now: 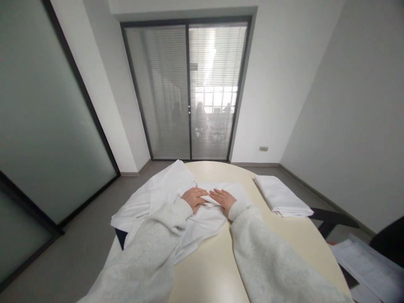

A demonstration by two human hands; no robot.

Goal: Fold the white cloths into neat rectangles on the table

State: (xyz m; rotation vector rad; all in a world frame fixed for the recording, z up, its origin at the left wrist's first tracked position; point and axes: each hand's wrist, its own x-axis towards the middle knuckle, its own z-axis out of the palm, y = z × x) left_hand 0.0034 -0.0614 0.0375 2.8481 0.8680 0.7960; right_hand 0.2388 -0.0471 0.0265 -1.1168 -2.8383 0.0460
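Observation:
A white cloth (202,221) lies partly folded in the middle of a round cream table (217,261). My left hand (195,198) rests on it with the fingers curled over a fold of the fabric. My right hand (223,198) lies flat on the same cloth, fingers stretched out toward the left hand, the two almost touching. Both arms wear light grey sleeves. A loose heap of white fabric (158,195) spreads to the left of my hands and hangs over the table's edge.
A neatly folded white cloth (282,195) sits at the table's right rear. Dark chairs (331,219) stand to the right, with papers (362,261) low at the right. Glass doors with blinds (189,92) face me; a glass partition runs along the left.

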